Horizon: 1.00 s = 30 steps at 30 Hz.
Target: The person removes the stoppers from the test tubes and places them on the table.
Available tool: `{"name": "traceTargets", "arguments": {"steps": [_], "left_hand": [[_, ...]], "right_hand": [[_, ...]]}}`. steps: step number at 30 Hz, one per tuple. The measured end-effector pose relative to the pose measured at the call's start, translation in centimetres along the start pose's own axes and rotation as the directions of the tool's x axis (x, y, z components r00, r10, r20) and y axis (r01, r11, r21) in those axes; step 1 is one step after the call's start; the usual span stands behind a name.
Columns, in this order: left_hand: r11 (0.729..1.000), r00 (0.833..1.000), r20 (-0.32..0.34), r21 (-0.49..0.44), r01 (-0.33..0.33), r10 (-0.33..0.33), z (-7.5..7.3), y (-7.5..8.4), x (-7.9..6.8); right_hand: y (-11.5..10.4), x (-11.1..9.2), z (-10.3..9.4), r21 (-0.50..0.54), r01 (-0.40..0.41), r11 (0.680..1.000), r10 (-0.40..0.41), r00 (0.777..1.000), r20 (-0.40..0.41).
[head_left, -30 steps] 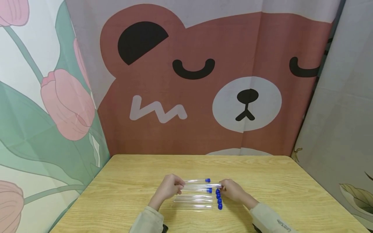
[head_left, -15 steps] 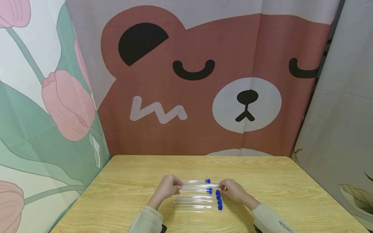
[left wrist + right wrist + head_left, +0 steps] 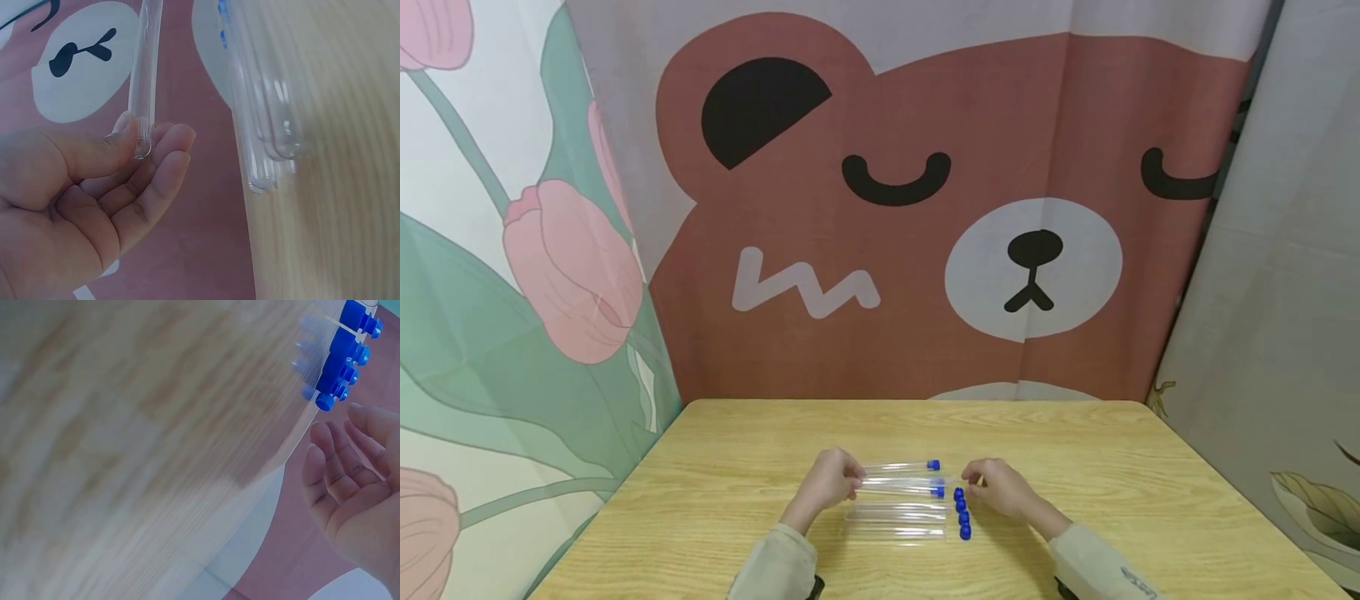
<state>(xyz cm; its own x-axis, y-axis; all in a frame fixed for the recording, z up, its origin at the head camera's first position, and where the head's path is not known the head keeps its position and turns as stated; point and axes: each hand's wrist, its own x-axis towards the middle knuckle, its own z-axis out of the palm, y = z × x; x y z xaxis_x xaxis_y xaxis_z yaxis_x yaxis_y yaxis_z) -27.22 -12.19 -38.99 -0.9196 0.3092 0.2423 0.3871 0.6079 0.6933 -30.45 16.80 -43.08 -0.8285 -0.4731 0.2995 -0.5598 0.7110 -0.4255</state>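
My left hand [image 3: 831,479] pinches a clear test tube [image 3: 145,69] at its rounded end between thumb and fingers. In the head view, that tube lies level above the table, its other end pointing toward my right hand [image 3: 1000,486]. The right hand is just beyond that end, its fingers loosely bent; the right wrist view shows nothing held in them. Just below it, a column of blue caps [image 3: 962,518] stands on the table. Two tubes with blue caps lie near the held one, including a capped tube [image 3: 898,467] at the back. Several uncapped tubes [image 3: 898,512] lie nearer me.
The wooden table [image 3: 1075,442] reaches back to a curtain [image 3: 925,350] with a bear print. A flowered curtain [image 3: 572,267] hangs at the left and a pale one [image 3: 1285,292] at the right.
My right fingers have come off the far end of the tube, leaving a small gap. The left hand has shifted slightly left with the tube still pinched.
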Motion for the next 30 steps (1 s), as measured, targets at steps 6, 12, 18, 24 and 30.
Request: {"name": "traceTargets", "arguments": {"steps": [6, 12, 18, 24, 30], "left_hand": [[0.999, 1.000, -0.002, 0.040, 0.011, -0.011, 0.3, -0.4, 0.1], [0.996, 1.000, -0.015, 0.086, -0.006, 0.008, 0.5, -0.6, 0.3], [0.991, 0.999, -0.019, 0.130, -0.026, 0.028, 0.9, -0.8, 0.5], [0.986, 1.000, -0.018, 0.164, -0.015, 0.018, 1.3, -0.9, 0.5], [0.972, 0.999, -0.036, 0.235, -0.029, 0.038, 1.6, -1.0, 0.6]], "right_hand": [[-0.1, 0.0, -0.2, -0.011, -0.017, 1.000, 0.017, 1.000, -0.003], [-0.1, 0.0, -0.4, -0.002, -0.020, 1.000, 0.020, 1.000, -0.011], [0.1, -0.1, -0.4, 0.007, -0.017, 1.000, 0.017, 1.000, 0.002], [0.1, -0.2, -0.5, 0.029, -0.021, 0.999, 0.021, 1.000, 0.002], [0.0, -0.2, -0.4, 0.031, -0.025, 0.999, 0.024, 1.000, 0.019]]}}
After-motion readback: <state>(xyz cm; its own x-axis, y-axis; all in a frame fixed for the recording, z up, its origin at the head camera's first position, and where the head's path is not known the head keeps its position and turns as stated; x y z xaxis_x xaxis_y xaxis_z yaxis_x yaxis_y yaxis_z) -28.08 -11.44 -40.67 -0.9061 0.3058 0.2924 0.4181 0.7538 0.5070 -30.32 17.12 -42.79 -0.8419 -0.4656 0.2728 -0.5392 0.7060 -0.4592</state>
